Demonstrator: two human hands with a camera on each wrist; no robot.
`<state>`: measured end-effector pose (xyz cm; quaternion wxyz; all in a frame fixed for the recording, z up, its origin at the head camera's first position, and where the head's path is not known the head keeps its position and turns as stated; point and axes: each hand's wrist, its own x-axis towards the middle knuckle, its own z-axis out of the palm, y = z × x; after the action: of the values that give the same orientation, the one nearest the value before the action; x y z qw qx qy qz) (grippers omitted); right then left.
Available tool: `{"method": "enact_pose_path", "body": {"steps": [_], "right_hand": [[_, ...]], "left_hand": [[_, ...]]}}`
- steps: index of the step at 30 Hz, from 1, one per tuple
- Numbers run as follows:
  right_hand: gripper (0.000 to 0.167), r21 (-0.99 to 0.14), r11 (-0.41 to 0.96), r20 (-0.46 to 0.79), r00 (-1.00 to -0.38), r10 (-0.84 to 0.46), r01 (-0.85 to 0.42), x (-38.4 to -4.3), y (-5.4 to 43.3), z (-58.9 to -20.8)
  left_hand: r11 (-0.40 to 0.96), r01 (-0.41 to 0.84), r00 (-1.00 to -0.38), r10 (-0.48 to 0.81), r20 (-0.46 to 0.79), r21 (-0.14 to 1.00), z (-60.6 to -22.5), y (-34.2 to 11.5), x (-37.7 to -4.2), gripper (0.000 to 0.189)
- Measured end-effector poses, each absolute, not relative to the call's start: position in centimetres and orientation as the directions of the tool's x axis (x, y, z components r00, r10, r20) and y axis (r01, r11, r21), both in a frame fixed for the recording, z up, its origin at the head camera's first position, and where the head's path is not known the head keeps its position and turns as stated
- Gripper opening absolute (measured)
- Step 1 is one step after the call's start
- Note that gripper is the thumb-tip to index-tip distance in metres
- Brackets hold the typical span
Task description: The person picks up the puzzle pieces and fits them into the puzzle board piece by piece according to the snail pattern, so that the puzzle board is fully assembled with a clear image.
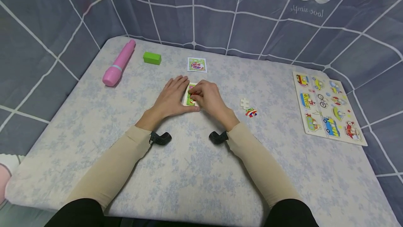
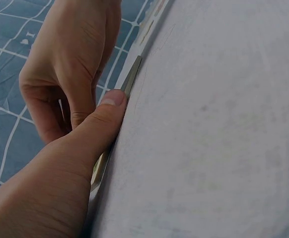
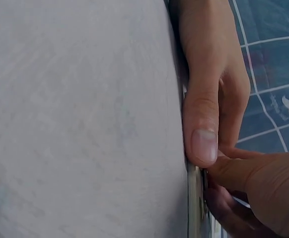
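A person in beige sleeves (image 1: 116,164) leans both forearms over a table (image 1: 189,171) spread with a pale, blue-flowered cloth; a black wrist device (image 1: 160,138) shows at the left cuff, its twin at the right; beyond them, near the table's middle, a small picture puzzle (image 1: 190,101) lies flat between the two hands; the left hand (image 1: 171,97) steadies it, fingers extended and lying close together along its left side, thumb stretched across its near edge; the right hand (image 1: 209,96) works over its right part, thumb and forefinger bent together and pinching a small puzzle piece (image 1: 193,93), mostly hidden by the fingers; to the right, just beside each other, lie a pale loose piece (image 1: 244,103) and a striped, multicoloured piece (image 1: 251,112); well apart at far right rests a board of cartoon vehicles (image 1: 329,110); past the hands are a picture card (image 1: 197,65), a green block (image 1: 152,58) and, at left, a pink microphone-shaped object (image 1: 119,64) lying on its side; a grey-blue curtain (image 1: 214,27) with white grid lines hangs behind.
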<state>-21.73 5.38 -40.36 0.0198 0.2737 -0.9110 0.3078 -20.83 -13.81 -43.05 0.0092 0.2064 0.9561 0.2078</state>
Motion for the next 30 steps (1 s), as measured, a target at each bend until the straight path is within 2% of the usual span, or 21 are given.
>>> {"method": "enact_pose_path", "body": {"steps": [6,15,24,30], "right_hand": [[0.018,-0.563,0.644,0.204,-0.842,-0.499,-0.518,-22.0,5.7,-40.3],[0.022,-0.567,0.573,0.143,-0.756,-0.638,-0.591,-22.9,6.9,-39.6],[0.029,-0.491,0.553,0.069,-0.663,-0.745,-0.673,-23.2,7.2,-38.5],[0.029,-0.443,0.556,0.112,-0.659,-0.744,-0.703,-23.0,6.9,-39.0]], "left_hand": [[0.827,0.395,-0.913,0.403,0.067,0.401,-43.0,-13.7,-21.0,0.122],[0.829,0.391,-0.914,0.402,0.060,0.400,-43.1,-13.9,-20.8,0.122],[0.827,0.391,-0.913,0.405,0.055,0.404,-42.9,-13.7,-20.7,0.121],[0.833,0.388,-0.915,0.400,0.055,0.395,-42.9,-13.8,-20.8,0.121]]}}
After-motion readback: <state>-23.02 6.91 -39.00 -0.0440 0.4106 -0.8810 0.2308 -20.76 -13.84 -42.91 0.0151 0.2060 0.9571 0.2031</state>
